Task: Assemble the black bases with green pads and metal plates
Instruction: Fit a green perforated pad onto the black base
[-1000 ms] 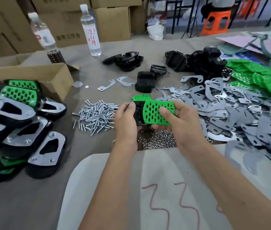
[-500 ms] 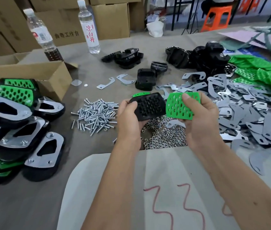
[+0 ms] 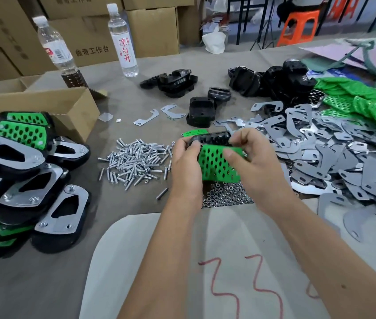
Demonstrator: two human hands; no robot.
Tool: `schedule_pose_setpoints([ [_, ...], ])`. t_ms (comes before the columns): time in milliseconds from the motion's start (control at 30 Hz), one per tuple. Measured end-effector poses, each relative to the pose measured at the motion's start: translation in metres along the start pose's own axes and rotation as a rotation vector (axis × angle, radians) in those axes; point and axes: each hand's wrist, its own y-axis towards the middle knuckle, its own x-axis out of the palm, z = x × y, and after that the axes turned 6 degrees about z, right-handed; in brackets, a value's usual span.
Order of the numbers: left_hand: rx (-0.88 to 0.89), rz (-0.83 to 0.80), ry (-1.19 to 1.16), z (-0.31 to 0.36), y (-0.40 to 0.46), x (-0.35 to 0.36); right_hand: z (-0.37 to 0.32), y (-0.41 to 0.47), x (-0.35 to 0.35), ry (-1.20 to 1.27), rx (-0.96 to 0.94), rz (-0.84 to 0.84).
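My left hand grips a black base at its left end, above the middle of the table. A perforated green pad lies against the base's near face, and my right hand pinches the pad and the base's right end. Another green pad lies flat just behind the hands. Loose black bases sit further back. Metal plates are heaped at the right, with green pads behind them.
Screws are piled left of my hands and nuts below them. Finished assemblies are stacked at the left beside an open cardboard box. Two water bottles stand at the back. A white sheet covers the near edge.
Half a second ago the pad was held apart from the base, to its right. Now the pad is back against the base, and both hands hold them together.
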Motion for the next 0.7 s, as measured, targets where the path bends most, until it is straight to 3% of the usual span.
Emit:
schedule_pose_setpoints([
  [100, 0.001, 0.008, 0.036, 0.001, -0.001, -0.002, 0.002, -0.001, 0.001, -0.059, -0.041, 0.032],
  [233, 0.022, 0.033, 0.043, -0.003, 0.000, 0.000, 0.000, -0.002, 0.001, 0.064, 0.018, 0.090],
  [367, 0.042, 0.105, 0.019, -0.004, -0.003, 0.003, 0.000, -0.007, 0.007, -0.015, -0.020, 0.022],
  [433, 0.030, 0.097, -0.016, -0.005, -0.001, 0.002, 0.000, -0.007, 0.008, -0.097, -0.061, 0.064],
  [567, 0.021, 0.043, -0.074, -0.009, 0.005, 0.002, -0.003, -0.003, 0.000, 0.045, 0.032, 0.238],
  [700, 0.003, -0.004, -0.080, -0.007, 0.002, 0.005, -0.002, 0.001, -0.004, 0.069, 0.052, 0.193],
])
